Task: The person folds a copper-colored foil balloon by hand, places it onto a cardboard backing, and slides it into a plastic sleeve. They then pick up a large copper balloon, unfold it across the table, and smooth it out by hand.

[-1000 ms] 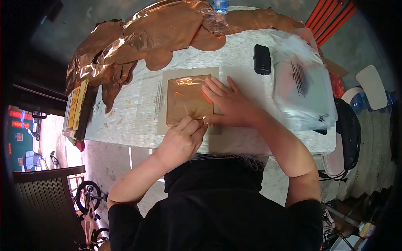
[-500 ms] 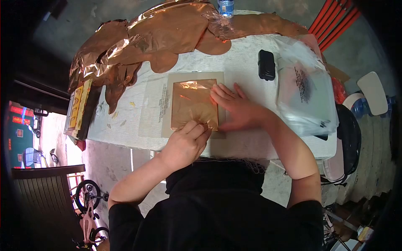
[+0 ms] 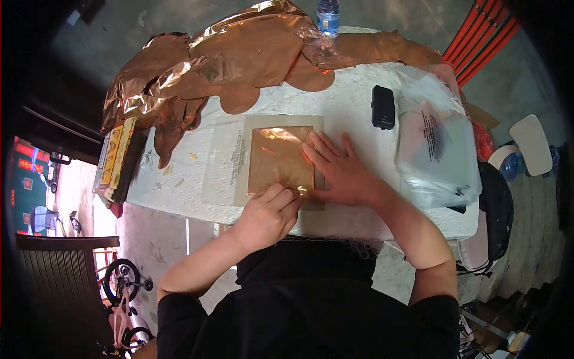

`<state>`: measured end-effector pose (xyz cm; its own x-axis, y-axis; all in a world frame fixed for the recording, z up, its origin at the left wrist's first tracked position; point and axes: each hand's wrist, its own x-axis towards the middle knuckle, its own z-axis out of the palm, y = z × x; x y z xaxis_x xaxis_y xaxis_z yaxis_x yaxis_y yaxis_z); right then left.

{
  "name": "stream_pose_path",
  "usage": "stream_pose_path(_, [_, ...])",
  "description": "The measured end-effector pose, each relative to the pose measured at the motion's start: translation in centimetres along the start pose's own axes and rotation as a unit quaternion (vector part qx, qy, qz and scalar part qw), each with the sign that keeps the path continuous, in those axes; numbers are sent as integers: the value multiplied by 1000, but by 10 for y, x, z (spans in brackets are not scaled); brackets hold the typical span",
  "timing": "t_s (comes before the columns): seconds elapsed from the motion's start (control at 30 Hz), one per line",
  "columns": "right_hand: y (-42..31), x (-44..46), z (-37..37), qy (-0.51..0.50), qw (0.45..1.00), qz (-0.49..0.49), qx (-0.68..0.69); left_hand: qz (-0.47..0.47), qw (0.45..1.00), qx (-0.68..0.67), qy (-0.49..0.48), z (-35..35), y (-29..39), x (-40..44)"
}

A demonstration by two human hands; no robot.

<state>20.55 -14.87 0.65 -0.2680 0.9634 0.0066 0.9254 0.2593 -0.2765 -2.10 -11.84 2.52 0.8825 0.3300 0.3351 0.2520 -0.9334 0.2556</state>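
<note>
A square of shiny copper-coloured foil (image 3: 281,157) lies on a larger grey-beige board (image 3: 240,194) in front of me. My left hand (image 3: 272,215) is closed at the foil's near edge, its fingertips pinching gathered foil, with creases fanning out from them. My right hand (image 3: 344,173) is spread flat, its fingertips on the foil's right edge and its thumb by the near right corner. Under the board's left side is a clear plastic sheet (image 3: 222,161) with printed text.
Large copper foil sheets (image 3: 251,54) cover the table's far side, with a water bottle (image 3: 327,18) behind. A black case (image 3: 382,107) and stacked clear plastic bags (image 3: 439,143) lie right. A yellow box (image 3: 113,158) stands at the left edge.
The whole view has shifted, so the table appears lower. My left hand keeps its pinch on the near edge. My right thumb moved out from the near right corner, then back towards it.
</note>
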Motion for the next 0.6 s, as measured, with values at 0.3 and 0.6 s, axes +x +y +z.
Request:
stream_pose_path(0.3, [-5,-2,-6,-16,1000,4,-19,-14,999,-36,13,4,-2,-3])
stream_pose_path(0.6, [2,1,-9,-12,999,0,31,0,998,-55,17,6,-4,-3])
